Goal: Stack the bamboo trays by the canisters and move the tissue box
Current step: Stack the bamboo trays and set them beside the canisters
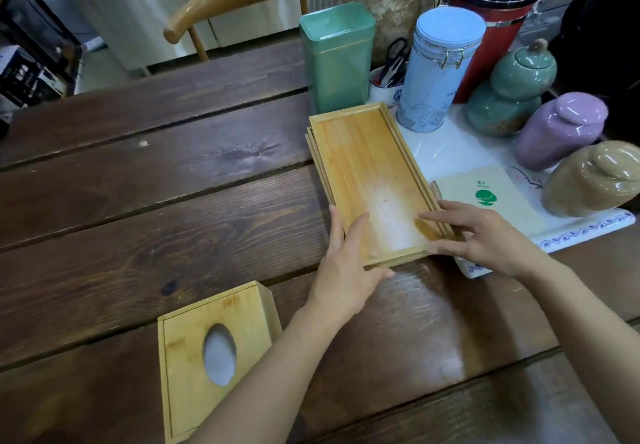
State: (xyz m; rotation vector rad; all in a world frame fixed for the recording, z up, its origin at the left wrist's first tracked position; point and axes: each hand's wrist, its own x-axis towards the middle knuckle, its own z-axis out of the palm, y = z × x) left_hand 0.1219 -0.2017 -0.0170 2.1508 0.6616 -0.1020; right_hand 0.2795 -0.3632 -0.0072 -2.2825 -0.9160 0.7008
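Head view: smooth rectangular bamboo trays (367, 173), at least three edges showing, sit nested on the dark plank table (138, 184) just near of the green tin (337, 62) and blue canister (440, 73). Left hand (346, 270) and right hand (485, 235), fingers spread, rest loosely on the stack's near corners, gripping nothing. One bamboo tissue box (214, 353), oval-slotted, stands near-left, open table around it.

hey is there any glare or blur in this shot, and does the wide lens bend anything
Head view: a pale glare patch washes out the near floor of the top bamboo tray, and a softer sheen sits on the dark table in front of it; the fingertips of the right hand are smeared; the plank seams bow and the canisters lean outward toward the frame edges, a sign of wide-angle distortion.
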